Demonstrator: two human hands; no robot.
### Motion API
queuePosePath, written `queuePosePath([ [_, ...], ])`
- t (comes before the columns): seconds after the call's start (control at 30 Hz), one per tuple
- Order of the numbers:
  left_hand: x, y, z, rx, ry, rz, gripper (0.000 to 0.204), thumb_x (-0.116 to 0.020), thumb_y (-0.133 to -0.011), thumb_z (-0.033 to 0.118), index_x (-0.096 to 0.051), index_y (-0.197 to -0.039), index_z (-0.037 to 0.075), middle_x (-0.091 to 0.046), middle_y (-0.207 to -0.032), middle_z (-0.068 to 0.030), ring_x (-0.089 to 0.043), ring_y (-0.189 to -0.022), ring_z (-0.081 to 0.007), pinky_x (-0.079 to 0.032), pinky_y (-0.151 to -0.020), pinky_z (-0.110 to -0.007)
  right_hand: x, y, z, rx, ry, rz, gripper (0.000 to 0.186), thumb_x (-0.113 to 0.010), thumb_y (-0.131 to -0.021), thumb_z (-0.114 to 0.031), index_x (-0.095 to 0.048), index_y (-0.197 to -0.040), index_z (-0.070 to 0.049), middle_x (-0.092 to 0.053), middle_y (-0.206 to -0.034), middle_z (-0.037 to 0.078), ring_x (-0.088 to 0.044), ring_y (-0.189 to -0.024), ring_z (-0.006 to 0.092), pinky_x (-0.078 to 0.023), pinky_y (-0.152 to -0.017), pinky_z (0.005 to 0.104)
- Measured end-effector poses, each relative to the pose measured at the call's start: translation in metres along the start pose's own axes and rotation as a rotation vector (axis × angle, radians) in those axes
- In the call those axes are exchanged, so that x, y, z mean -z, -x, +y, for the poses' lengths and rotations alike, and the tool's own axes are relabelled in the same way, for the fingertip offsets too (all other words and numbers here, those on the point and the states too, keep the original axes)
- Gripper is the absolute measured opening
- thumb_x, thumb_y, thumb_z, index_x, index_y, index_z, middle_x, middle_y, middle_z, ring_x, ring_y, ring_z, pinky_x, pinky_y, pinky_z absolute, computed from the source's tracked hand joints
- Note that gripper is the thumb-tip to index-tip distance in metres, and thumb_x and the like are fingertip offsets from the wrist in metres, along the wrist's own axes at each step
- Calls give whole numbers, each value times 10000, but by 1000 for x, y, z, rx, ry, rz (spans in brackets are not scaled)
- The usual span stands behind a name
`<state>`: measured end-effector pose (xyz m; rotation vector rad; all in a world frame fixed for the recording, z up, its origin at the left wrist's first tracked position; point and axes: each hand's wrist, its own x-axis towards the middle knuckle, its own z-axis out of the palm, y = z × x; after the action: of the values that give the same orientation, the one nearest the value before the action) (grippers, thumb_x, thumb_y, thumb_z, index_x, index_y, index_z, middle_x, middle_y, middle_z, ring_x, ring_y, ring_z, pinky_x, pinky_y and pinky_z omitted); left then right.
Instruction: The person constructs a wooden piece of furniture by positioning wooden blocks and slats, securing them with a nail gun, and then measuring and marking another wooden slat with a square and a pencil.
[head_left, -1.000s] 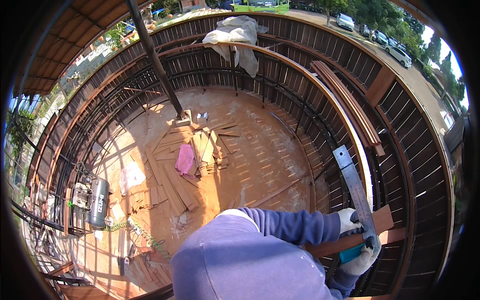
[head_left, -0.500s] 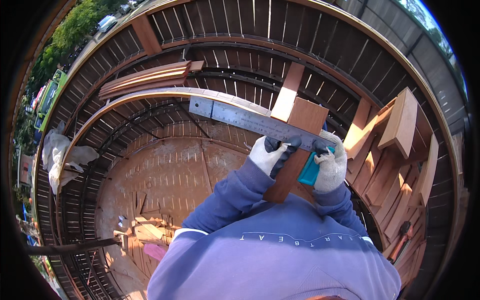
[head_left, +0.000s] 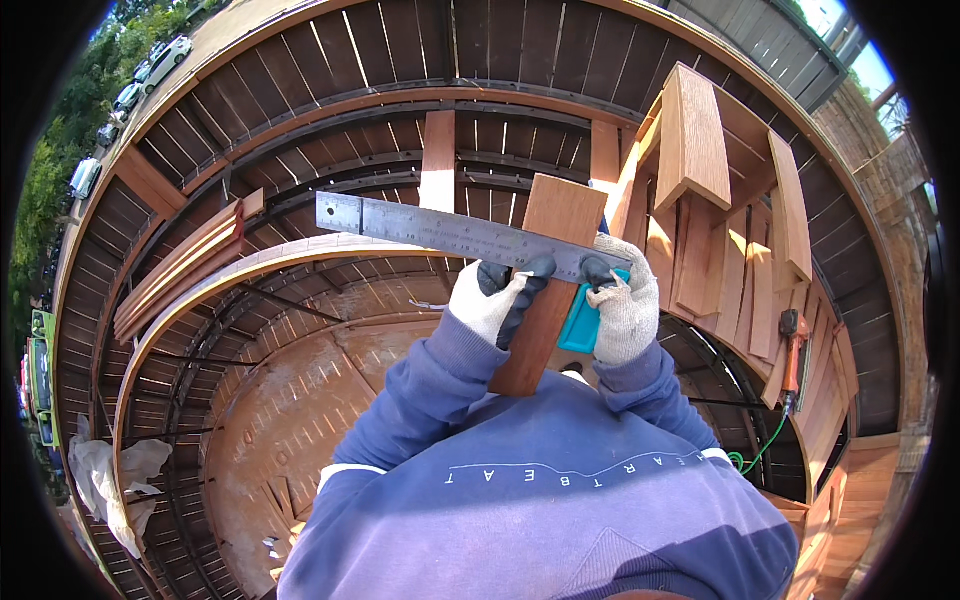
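A steel ruler (head_left: 400,225) lies across a reddish-brown wooden board (head_left: 562,208), slanting a little down to the right. My left hand (head_left: 490,303), in a pale glove with dark fingertips, is closed on the ruler's lower edge at the board's left side. My right hand (head_left: 628,305), in a like glove, pinches the ruler near its right end. Under my right hand, against the board's right side, is a teal flat-sided object (head_left: 580,325); its kind is hidden, and I cannot tell how firmly that hand holds it. The board's lower end reaches toward my chest.
A curved slatted wall (head_left: 380,50) surrounds me, with a curved rim (head_left: 250,255) inside it. Thin planks (head_left: 190,265) lie stacked at left, above white plastic sheeting (head_left: 115,480). At right are several timber boards (head_left: 695,140) and a red-orange power tool (head_left: 794,355) with a green cord (head_left: 765,450).
My view has turned to the right, so the surroundings have shifted left and more of the right side shows. Both hands keep hold of the ruler across the board.
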<state>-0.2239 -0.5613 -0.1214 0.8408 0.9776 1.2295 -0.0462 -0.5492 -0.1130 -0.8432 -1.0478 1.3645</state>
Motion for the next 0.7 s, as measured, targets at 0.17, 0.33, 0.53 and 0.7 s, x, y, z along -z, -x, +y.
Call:
queuePosePath([
  [0.17,-3,1,1,-20,-17,-21,255,-689,-913,283,-650,-1022,55,-657,-919,20,-560,-864,-59,-459,-763,-244,3,2,2,23,168,42,499,-528,-703,68,-562,-1195,-9,-609,-1112,82,-606,-957,143,-469,-917,321],
  [0.33,-1,4,4,-20,-35,-8,263,-691,-911,294,-648,-1015,56,-646,-906,19,-548,-835,-58,-453,-738,-244,-3,2,0,47,112,9,509,-520,-695,64,-561,-1197,-8,-609,-1130,77,-604,-967,140,-438,-965,342],
  [0.53,-1,4,1,-20,-6,35,271,-688,-914,293,-641,-1009,44,-634,-897,17,-540,-816,-56,-447,-719,-234,-4,0,3,38,141,24,513,-494,-725,85,-535,-1229,-3,-586,-1167,88,-594,-974,135,-481,-898,302],
  [0.7,-1,5,-3,-81,20,36,197,-647,-936,226,-632,-989,37,-595,-778,25,-493,-649,-35,-397,-560,-203,-14,0,-1,-16,42,22,512,-510,-734,61,-529,-1240,-18,-577,-1221,90,-600,-987,141,-338,-1078,403],
])
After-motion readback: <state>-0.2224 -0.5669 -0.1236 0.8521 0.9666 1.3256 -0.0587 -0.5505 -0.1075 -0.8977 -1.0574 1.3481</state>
